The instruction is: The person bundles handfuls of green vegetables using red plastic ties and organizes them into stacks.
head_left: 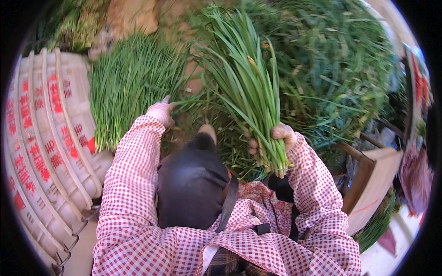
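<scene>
My right hand (282, 133) is wrapped round the pale lower stems of a bunch of garlic chives (251, 76). The bunch stands tilted, its leaves fanning up and to the left, with a yellowed blade (254, 63) among them. My left hand (161, 113) is held out with its fingers apart, beside the right edge of a neat pile of chives (133, 78). A few loose green blades (188, 100) show just past its fingertips; whether they touch is hard to tell.
A large heap of loose chives (331, 69) spreads at the far right. Several scraps lie on the ground between my hands. At left stands a ribbed white plastic tub (50, 115) with red print. A wooden box (373, 184) is at right, and my dark-clad knee (191, 179) is between my arms.
</scene>
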`<state>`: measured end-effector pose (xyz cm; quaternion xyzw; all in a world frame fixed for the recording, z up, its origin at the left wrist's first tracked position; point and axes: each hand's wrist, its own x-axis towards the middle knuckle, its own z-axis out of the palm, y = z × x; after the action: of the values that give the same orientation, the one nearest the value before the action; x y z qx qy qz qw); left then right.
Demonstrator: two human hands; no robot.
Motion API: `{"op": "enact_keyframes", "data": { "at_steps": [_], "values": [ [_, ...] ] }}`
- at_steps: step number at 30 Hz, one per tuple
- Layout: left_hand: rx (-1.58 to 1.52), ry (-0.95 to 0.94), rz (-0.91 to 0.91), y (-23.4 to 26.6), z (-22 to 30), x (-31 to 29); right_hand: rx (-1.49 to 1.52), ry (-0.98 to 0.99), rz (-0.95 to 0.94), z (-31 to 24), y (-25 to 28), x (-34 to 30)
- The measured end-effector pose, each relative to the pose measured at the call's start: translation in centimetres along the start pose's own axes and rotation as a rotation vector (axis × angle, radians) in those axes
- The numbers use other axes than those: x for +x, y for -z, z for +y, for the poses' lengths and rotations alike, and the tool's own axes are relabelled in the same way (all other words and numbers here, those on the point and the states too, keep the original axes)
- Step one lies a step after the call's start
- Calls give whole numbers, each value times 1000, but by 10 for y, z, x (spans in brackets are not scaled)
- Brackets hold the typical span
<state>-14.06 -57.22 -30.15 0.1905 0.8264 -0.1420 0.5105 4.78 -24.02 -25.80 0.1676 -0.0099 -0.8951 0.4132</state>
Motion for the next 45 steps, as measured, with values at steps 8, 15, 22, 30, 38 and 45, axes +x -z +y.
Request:
{"op": "enact_keyframes", "data": {
  "at_steps": [8,15,22,30,38,45],
  "values": [
    [-599,-858,17,107,81,-153,-222,459,-51,80,-103,-104],
    [-1535,-1628,-430,12,201,-246,-242,296,-117,170,-134,-111],
    [-1947,-1767,-598,-33,220,-276,-859,457,371,254,-154,-123],
    [-1946,-1575,-562,-51,242,-317,-1121,990,534,294,-181,-151],
    [-1807,-1472,-262,-50,267,-297,-962,1713,786,266,-144,-123],
    [-1645,-1412,-23,-56,267,-305,-1424,1814,1047,255,-119,-114]
  ]
}}
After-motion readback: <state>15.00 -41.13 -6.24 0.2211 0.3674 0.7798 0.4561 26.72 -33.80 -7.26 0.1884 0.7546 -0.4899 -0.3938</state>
